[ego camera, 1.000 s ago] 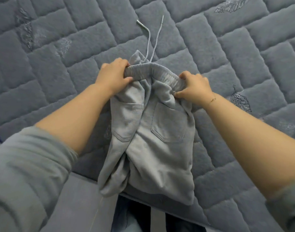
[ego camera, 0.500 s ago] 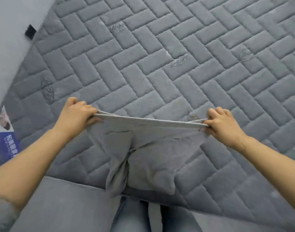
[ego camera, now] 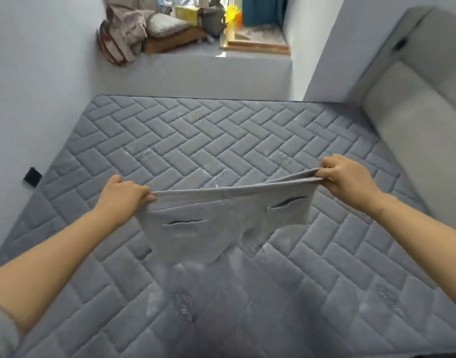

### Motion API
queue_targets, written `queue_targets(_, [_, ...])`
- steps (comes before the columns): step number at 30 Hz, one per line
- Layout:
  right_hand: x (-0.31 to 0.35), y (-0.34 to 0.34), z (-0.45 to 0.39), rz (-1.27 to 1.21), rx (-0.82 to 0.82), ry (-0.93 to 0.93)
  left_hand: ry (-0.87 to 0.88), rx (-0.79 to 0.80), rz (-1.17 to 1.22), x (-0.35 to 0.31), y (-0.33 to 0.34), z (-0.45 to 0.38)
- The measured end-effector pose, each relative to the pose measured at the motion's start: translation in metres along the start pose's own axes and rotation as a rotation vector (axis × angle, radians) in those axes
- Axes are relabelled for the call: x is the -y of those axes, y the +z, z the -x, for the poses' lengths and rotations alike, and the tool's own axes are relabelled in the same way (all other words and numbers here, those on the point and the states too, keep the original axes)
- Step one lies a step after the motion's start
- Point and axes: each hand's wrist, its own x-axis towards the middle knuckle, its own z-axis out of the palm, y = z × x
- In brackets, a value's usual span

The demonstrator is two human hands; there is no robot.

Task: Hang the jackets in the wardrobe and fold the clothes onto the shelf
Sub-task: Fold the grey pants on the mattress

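A: What is happening with the clothes?

B: A pair of grey sweatpants is held up in the air over a grey quilted mattress, stretched flat by the waistband. The left hand pinches one end of the waistband, fingers curled tight round the cloth. The right hand pinches the other end the same way. Two pocket slits face the wearer; the lower legs blur out below.

A: What could go wrong?

B: I would guess the legs could land twisted or bunched on the mattress, spoiling the fold. One pinch might also slip, since each grips only an edge. Beyond the bed, a ledge holds a heap of cloth and boxes.
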Motion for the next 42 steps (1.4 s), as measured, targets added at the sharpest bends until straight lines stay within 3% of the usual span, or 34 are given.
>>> queue_targets(4, [-0.015,-0.031,0.021,-0.207,-0.159,0.217,0.112,-0.342,0.213,-0.016,-0.034,-0.015])
queue_targets(9, [-0.042,-0.055,0.061,-0.015,-0.025,0.205,0.468,-0.440,0.185,-0.037,-0.067,-0.036])
queue_targets(13, [-0.057,-0.066,0.083,0.105,0.022,0.156,0.540,-0.438,-0.036,-0.045,-0.083,-0.052])
queue_targets(16, [-0.058,-0.066,0.086,0.084,-0.030,0.167,0.416,-0.331,-0.092,-0.055,-0.086,-0.059])
queue_targets(20, [-0.063,-0.058,0.089,-0.058,-0.089,0.365,0.333,-0.238,-0.098,-0.076,-0.087,-0.066])
queue_targets(23, [-0.072,-0.048,0.098,-0.160,-0.127,0.528,0.351,0.002,-0.018,-0.098,-0.085,-0.069])
queue_targets(26, [-0.088,-0.037,0.114,-0.288,-0.154,0.696,0.369,0.266,0.329,-0.126,-0.081,-0.058])
queue_targets(29, [-0.104,-0.030,0.126,-0.480,-0.184,0.813,0.259,0.383,0.719,-0.152,-0.071,-0.042])
queue_targets(33, [-0.117,-0.023,0.111,-0.762,-0.200,0.919,0.119,0.554,1.030,-0.171,-0.044,-0.020])
queue_targets(37, [-0.118,0.002,0.046,-0.723,-0.109,0.868,-0.075,0.660,1.199,-0.167,-0.007,0.002])
queue_targets(42, [-0.061,0.085,-0.093,-0.684,0.064,0.564,-0.444,0.773,1.281,-0.153,0.066,0.034])
